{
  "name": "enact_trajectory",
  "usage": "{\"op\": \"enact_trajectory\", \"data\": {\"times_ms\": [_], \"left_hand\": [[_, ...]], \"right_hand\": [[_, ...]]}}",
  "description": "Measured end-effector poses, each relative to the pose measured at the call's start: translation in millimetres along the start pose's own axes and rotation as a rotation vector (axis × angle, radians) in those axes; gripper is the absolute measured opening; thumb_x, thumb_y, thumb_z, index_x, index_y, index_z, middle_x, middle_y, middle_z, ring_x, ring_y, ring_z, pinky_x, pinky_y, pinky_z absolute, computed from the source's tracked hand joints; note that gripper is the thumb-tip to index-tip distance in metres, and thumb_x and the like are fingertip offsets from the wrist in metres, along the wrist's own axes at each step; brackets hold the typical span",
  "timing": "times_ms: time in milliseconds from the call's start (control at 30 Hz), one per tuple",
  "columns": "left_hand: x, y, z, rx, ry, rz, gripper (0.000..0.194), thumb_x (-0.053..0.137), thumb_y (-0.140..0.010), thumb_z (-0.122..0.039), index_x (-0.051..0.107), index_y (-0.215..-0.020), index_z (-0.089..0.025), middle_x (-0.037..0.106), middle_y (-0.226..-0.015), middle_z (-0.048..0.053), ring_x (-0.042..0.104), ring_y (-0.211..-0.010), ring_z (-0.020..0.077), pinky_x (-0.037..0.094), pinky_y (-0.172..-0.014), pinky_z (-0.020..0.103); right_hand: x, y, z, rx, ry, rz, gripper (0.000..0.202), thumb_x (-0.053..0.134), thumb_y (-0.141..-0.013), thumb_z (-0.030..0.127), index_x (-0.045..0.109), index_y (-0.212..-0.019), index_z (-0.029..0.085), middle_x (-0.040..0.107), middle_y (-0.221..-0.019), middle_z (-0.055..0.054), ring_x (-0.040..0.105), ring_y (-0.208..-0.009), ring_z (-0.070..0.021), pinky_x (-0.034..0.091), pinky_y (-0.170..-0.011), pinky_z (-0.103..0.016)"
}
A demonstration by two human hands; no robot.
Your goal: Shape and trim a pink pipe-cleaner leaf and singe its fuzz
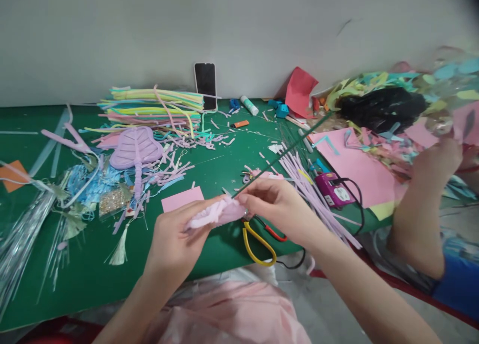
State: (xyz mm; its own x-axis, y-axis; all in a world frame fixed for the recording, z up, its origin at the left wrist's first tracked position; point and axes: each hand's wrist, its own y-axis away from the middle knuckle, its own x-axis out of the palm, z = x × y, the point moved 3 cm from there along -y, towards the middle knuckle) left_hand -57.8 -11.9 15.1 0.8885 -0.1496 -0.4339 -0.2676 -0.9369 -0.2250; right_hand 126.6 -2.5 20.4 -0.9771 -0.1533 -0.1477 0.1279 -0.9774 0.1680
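Observation:
My left hand (175, 234) is closed around a bundle of lilac pipe cleaners (215, 211), bent into a thick fuzzy piece. At its right end my right hand (277, 201) pinches a thin dark green stem (288, 152), which slants up and away to the right. Thumb and fingertips partly hide where the stem meets the lilac piece. Just below, scissors with a yellow handle (258, 246) and a tool with a red handle (275, 231) lie on the green table. A finished lilac leaf-like shape (135, 149) of pipe cleaners rests to the left.
Coloured pipe cleaners (149, 107) are stacked at the back beside an upright phone (205, 84). Loose lilac stems (314, 194) and a purple corded device (333, 190) lie right. Tassels (121, 246) and silvery strands (26, 244) cover the left. Another person's arm (421, 214) reaches in at right.

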Motion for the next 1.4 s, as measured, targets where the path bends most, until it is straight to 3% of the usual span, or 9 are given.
{"op": "enact_trajectory", "data": {"times_ms": [133, 367, 600, 733, 867, 1033, 1200, 1400], "left_hand": [[-1.2, 0.1, -3.2, 0.035, 0.036, 0.012, 0.026, 0.063, -0.086, -0.017, 0.079, -0.105, -0.027, 0.079, -0.106, 0.002, 0.077, -0.087, 0.0194, 0.060, -0.074, 0.021], [-0.2, -0.3, -2.8, 0.032, 0.070, 0.018, 0.024, 0.064, -0.086, -0.018, 0.079, -0.103, -0.026, 0.080, -0.102, 0.002, 0.077, -0.090, 0.0200, 0.060, -0.077, 0.022], [2.0, 0.6, -0.8, -0.074, 0.078, 0.017, 0.025, 0.064, -0.084, -0.018, 0.079, -0.103, -0.023, 0.079, -0.107, 0.002, 0.075, -0.096, 0.0222, 0.060, -0.086, 0.027], [3.2, 2.0, 0.1, -0.131, 0.179, 0.018, 0.029, 0.066, -0.080, -0.014, 0.079, -0.102, -0.026, 0.080, -0.104, -0.001, 0.076, -0.094, 0.0223, 0.061, -0.083, 0.027], [1.6, 2.6, 0.4, -0.189, 0.294, 0.005, 0.023, 0.068, -0.080, -0.018, 0.081, -0.097, -0.027, 0.081, -0.096, -0.001, 0.077, -0.086, 0.0224, 0.063, -0.074, 0.026], [-1.4, 1.6, -0.1, -0.136, 0.336, 0.027, 0.018, 0.070, -0.081, -0.022, 0.081, -0.095, -0.025, 0.081, -0.099, 0.003, 0.076, -0.087, 0.0230, 0.063, -0.077, 0.028], [3.6, -2.2, 6.7, -0.219, 0.337, 0.005, 0.013, 0.073, -0.079, -0.026, 0.082, -0.088, -0.023, 0.081, -0.092, 0.002, 0.077, -0.082, 0.0247, 0.064, -0.072, 0.030], [6.3, -7.9, 5.8, -0.182, 0.262, 0.082, 0.017, 0.070, -0.082, -0.026, 0.082, -0.094, -0.024, 0.081, -0.095, 0.003, 0.077, -0.083, 0.0262, 0.064, -0.072, 0.032]], "right_hand": [[-9.2, -7.3, -2.0, 0.195, -0.152, 0.191, 0.017, 0.078, -0.068, 0.030, 0.071, -0.075, 0.016, 0.066, -0.063, 0.002, 0.059, -0.058, -0.0095, 0.049, -0.056, -0.022], [-10.1, -6.9, 4.1, 0.112, 0.008, 0.237, 0.017, 0.076, -0.071, 0.030, 0.075, -0.082, 0.017, 0.072, -0.072, -0.001, 0.064, -0.066, -0.0133, 0.051, -0.062, -0.025], [-1.5, 5.5, 12.9, -0.158, 0.246, 0.007, 0.003, 0.067, -0.075, 0.017, 0.070, -0.076, 0.017, 0.069, -0.070, -0.001, 0.061, -0.063, -0.0118, 0.050, -0.059, -0.023], [0.9, 12.8, 13.8, -0.289, 0.233, -0.053, 0.002, 0.067, -0.079, 0.018, 0.069, -0.077, 0.018, 0.070, -0.077, -0.002, 0.061, -0.065, -0.0109, 0.051, -0.060, -0.022], [0.7, 18.1, 9.9, -0.150, 0.004, 0.003, 0.008, 0.072, -0.081, 0.027, 0.071, -0.083, 0.019, 0.071, -0.083, -0.003, 0.065, -0.073, -0.0121, 0.054, -0.065, -0.022], [0.9, 21.9, 3.8, 0.064, -0.260, 0.074, 0.021, 0.081, -0.073, 0.033, 0.073, -0.087, 0.019, 0.072, -0.081, -0.002, 0.064, -0.070, -0.0118, 0.054, -0.065, -0.023], [-7.3, 15.3, 1.8, 0.103, -0.253, 0.079, 0.016, 0.078, -0.075, 0.033, 0.074, -0.081, 0.018, 0.069, -0.074, -0.001, 0.060, -0.064, -0.0093, 0.050, -0.058, -0.021], [-13.0, 3.7, -0.7, 0.133, -0.205, 0.169, 0.020, 0.083, -0.068, 0.031, 0.073, -0.080, 0.018, 0.069, -0.073, 0.000, 0.060, -0.064, -0.0096, 0.049, -0.060, -0.021]]}}
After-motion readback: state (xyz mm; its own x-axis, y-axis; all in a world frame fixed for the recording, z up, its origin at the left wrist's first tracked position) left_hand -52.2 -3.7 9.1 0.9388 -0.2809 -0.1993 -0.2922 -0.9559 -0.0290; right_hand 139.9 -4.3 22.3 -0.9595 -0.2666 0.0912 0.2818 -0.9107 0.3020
